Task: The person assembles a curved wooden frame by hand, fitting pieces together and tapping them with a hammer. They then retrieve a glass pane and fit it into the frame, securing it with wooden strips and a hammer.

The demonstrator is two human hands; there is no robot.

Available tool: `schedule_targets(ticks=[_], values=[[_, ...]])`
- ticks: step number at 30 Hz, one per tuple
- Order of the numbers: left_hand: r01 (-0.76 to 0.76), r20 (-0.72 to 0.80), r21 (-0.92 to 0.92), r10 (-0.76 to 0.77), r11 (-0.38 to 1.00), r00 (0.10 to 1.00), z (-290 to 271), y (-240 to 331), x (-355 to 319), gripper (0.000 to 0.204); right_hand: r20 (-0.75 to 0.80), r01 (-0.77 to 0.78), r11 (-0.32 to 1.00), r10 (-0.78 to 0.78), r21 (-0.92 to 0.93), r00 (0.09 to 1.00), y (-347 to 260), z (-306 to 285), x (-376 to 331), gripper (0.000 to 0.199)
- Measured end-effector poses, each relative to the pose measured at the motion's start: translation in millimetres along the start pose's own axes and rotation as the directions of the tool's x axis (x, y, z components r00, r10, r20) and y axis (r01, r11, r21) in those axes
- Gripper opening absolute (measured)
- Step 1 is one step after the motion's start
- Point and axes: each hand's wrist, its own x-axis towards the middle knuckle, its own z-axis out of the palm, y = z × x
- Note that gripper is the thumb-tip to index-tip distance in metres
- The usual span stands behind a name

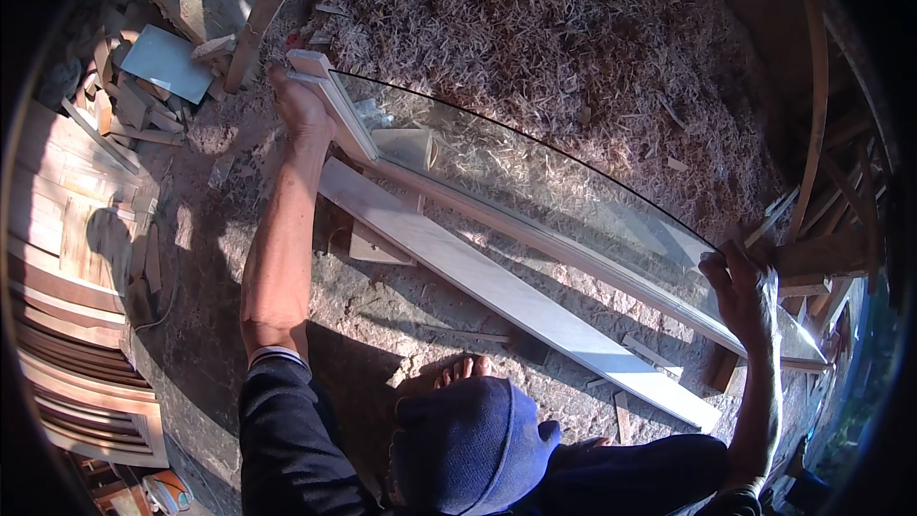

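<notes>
My left hand (304, 107) is closed on the short wooden end piece (339, 115) of a long frame at the upper left. A clear glass pane (535, 172) with a dark upper edge stands along that frame. Its lower edge meets the long grooved wooden rail (554, 244). At the right, my right hand (745, 287) grips the pane near its upper corner, fingers bent over the edge. Nearer to me, a pale flat board (516, 320) lies slanting roughly alongside the rail. Wooden pieces (377, 244) under the frame are partly hidden.
Wood shavings (573, 29) are heaped beyond the frame. Offcuts and a small glass sheet (167, 64) lie at the upper left. Slatted wooden panels (81, 344) lie at the left, curved timber (817, 115) at the right. A blue knitted cap (468, 449) covers the lower middle, near bare toes (463, 370).
</notes>
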Motion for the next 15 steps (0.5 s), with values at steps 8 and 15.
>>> schedule_targets(ticks=[8, 15], values=[[-0.09, -0.053, 0.038, 0.092, 0.995, 0.994, -8, -18, 10, 0.056, 0.056, -0.044, 0.999, 0.044, -0.005, 0.997, -6, -4, 1, 0.021], [-0.021, 0.007, 0.001, 0.021, 1.0, 1.0, -17, -15, 5, 0.064, 0.083, -0.102, 0.995, 0.102, -0.001, 0.991, -3, -4, -8, 0.017]])
